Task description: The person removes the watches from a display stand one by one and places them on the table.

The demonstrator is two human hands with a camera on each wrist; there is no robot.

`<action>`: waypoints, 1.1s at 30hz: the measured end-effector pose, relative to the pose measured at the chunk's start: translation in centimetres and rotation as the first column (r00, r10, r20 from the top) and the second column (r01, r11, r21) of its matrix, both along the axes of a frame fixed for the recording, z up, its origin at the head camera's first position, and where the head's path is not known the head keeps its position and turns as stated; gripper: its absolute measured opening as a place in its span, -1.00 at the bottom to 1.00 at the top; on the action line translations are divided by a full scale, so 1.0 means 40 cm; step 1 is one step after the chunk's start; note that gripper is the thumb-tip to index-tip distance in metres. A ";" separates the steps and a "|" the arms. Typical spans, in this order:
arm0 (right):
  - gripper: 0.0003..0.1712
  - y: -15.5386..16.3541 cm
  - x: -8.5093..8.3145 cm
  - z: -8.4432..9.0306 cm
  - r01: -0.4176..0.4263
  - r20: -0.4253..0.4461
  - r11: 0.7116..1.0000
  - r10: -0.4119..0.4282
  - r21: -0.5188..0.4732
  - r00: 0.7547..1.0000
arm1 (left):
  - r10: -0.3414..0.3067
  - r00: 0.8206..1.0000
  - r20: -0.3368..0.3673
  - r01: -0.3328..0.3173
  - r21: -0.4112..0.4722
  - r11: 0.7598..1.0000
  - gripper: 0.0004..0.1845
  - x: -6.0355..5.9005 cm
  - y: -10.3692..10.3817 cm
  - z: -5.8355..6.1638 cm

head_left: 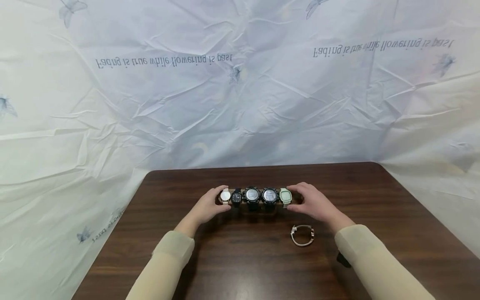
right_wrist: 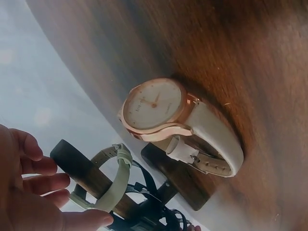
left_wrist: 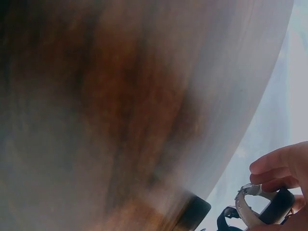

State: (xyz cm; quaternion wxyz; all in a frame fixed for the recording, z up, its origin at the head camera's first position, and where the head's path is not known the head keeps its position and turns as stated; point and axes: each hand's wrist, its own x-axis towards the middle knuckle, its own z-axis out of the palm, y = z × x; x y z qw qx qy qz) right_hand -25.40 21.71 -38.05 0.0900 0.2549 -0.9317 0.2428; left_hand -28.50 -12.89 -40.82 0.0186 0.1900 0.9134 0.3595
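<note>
At the centre of the head view, the left hand point(head_left: 210, 205) and right hand point(head_left: 313, 203) each hold one end of the watch stand point(head_left: 255, 204), grip curled round it. Below right, a loose white-strapped watch point(head_left: 302, 235) lies on the desk point(head_left: 393, 216).

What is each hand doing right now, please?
Left hand: grips the left end of the watch stand.
Right hand: grips the stand's right end, beside the green watch.
</note>
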 end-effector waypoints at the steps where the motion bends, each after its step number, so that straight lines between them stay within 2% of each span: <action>1: -0.30 -0.002 0.000 0.000 0.002 0.001 1.000 -0.002 0.003 1.000 | 0.004 1.000 0.003 -0.004 0.002 1.000 -0.28 0.000 0.001 0.000; 12: -0.33 -0.030 -0.009 0.004 0.009 0.008 0.999 -0.010 0.049 1.000 | 0.010 1.000 0.012 -0.010 0.008 1.000 -0.29 -0.004 0.003 -0.003; 24: -0.40 -0.046 -0.013 0.007 0.028 0.011 0.998 -0.029 0.052 1.000 | 0.022 1.000 0.016 -0.022 0.006 1.000 -0.29 -0.008 -0.003 -0.006; 33: -0.40 -0.044 -0.010 0.009 0.041 0.074 0.999 -0.042 0.022 0.996 | 0.017 1.000 0.012 -0.017 -0.013 1.000 -0.29 -0.006 0.000 -0.003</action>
